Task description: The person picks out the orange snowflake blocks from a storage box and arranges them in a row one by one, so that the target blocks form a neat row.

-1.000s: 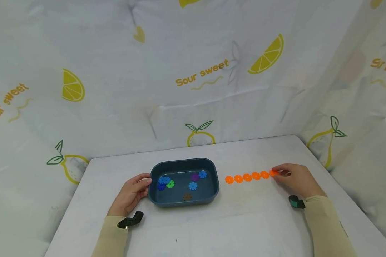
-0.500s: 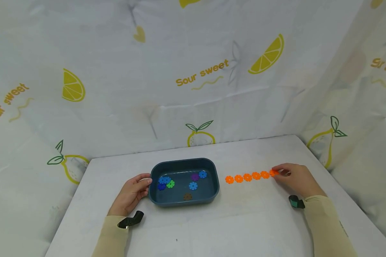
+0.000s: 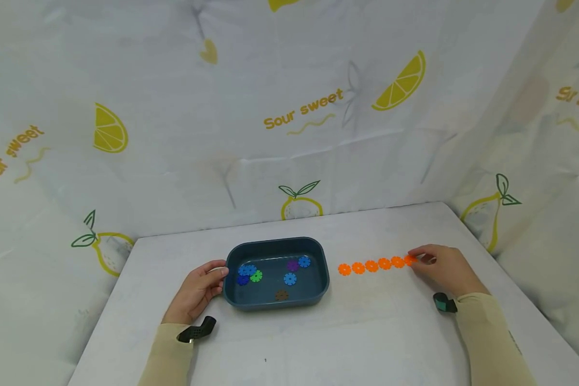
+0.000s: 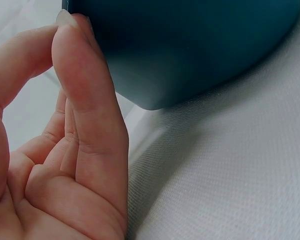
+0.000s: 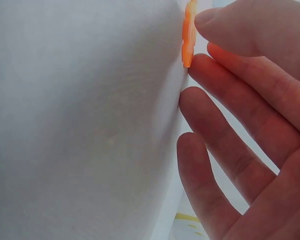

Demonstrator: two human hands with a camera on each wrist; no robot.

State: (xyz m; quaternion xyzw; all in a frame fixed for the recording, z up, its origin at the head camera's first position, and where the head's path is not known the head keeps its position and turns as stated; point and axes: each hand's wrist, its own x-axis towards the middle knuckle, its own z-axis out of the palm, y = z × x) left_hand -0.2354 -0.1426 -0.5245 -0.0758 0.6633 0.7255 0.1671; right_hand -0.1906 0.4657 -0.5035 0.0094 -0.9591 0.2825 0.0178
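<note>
My left hand [image 3: 198, 292] pinches the left rim of a dark blue tray [image 3: 275, 306] between thumb and fingers; in the left wrist view the thumb [image 4: 85, 80] lies against the tray wall [image 4: 190, 50]. Inside lie several notched plastic discs: blue, a purple one [image 3: 292, 265], a green one [image 3: 256, 276] and a brown one [image 3: 282, 295]. To the right, several orange notched discs [image 3: 371, 265] form a row on the table. At its right end my right hand [image 3: 444, 268] holds the last orange disc [image 5: 188, 40] by thumb and fingertips, flat on the table; the fingers partly cover it.
The white-covered table [image 3: 347, 348] reaches back to a white curtain [image 3: 198, 134] printed with lemons. Black bands with small camera mounts sit on both wrists, the left mount [image 3: 197, 329] close to the tabletop. A small dark speck marks the front of the table.
</note>
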